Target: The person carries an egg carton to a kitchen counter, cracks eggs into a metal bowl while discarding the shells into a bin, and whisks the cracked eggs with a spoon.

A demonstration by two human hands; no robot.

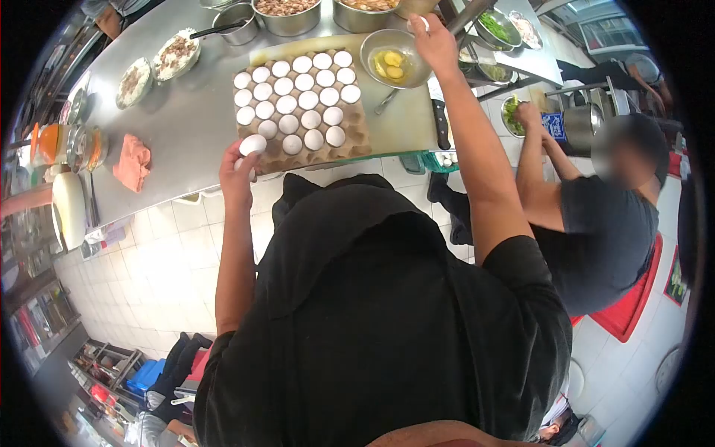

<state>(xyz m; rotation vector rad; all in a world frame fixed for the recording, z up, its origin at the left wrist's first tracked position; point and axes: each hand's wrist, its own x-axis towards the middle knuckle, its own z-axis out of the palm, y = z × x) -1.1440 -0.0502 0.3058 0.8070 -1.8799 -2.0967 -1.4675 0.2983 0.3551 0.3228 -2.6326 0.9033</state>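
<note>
My left hand (238, 173) is closed around white eggs (252, 145) at the lower left corner of the egg carton (356, 135). The carton holds several white eggs in rows, and some front and right cups are bare. Beyond it on the right stands a metal bowl (422, 73) with several yellow yolks (391, 64) in clear egg white. My right hand (433, 43) is above the bowl's right rim, its fingers closed on something white that looks like eggshell. A fork or similar utensil (386, 101) lies on the cutting board (412, 123) below the bowl.
A black-handled knife (442, 125) lies right of the board. Metal pots (288, 18) stand at the back, food bowls (177, 55) and a pink cloth (132, 162) at the left. At the right, a co-worker (607, 216) handles greens over a bowl (512, 115).
</note>
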